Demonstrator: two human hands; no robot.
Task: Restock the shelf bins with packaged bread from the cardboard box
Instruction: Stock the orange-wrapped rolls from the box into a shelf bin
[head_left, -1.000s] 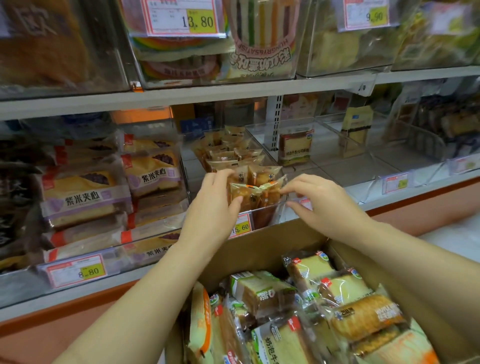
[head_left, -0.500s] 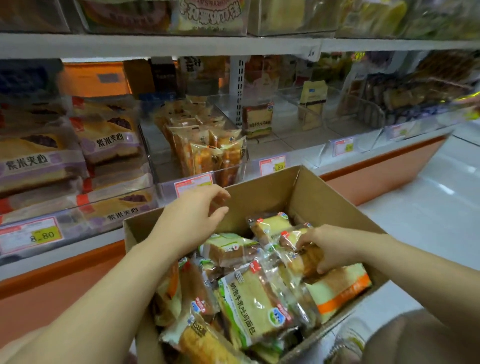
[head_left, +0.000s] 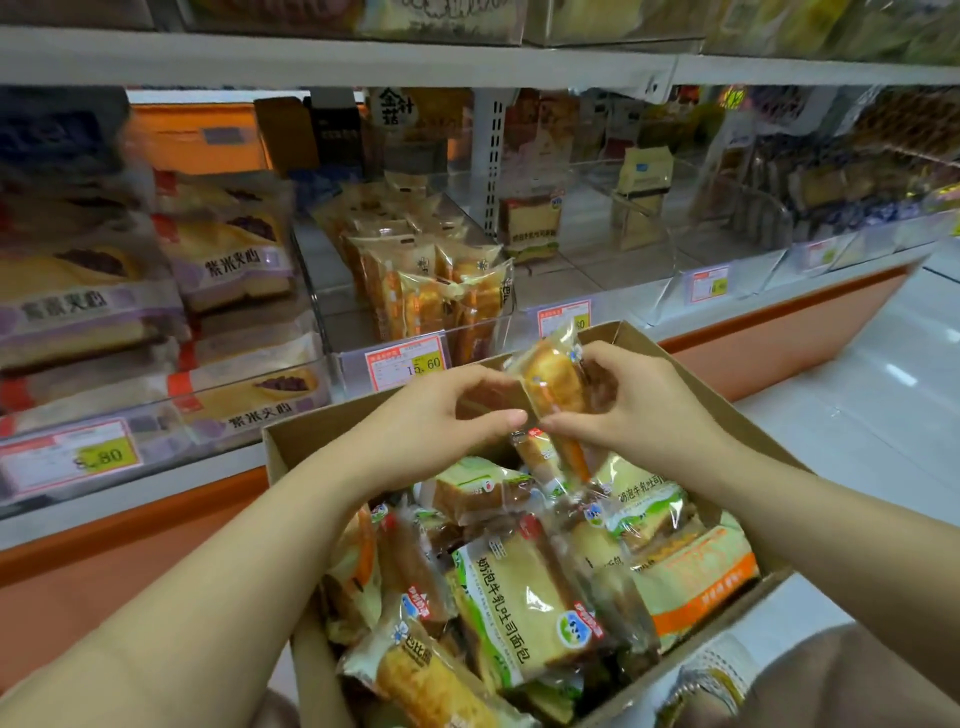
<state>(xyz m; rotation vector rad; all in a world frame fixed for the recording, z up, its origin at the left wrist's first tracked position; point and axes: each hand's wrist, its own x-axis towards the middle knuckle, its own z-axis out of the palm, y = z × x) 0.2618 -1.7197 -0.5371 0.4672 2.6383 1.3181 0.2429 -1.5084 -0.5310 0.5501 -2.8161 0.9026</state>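
Observation:
An open cardboard box (head_left: 727, 400) sits below me, packed with several packaged breads (head_left: 524, 597). Just above its far rim both hands hold one small orange-brown bread packet (head_left: 550, 384), tilted. My right hand (head_left: 639, 410) grips its right side, thumb under the lower end. My left hand (head_left: 436, 421) pinches the wrapper's lower left edge. Directly behind, a clear shelf bin (head_left: 332, 322) with a 15.60 tag holds several upright packets (head_left: 431, 296) of the same kind.
Bins of purple-labelled sandwich bread (head_left: 228, 260) fill the shelf to the left. To the right are clear bins (head_left: 670, 260) holding a single loaf (head_left: 530, 228) and a yellow pack (head_left: 644, 176). An upper shelf edge (head_left: 467, 62) runs overhead. White floor (head_left: 857, 395) lies on the right.
Both hands left the shelf bin and dropped to the box. My right hand dug among the packets and has lifted one out; my left hand has come over and taken its edge.

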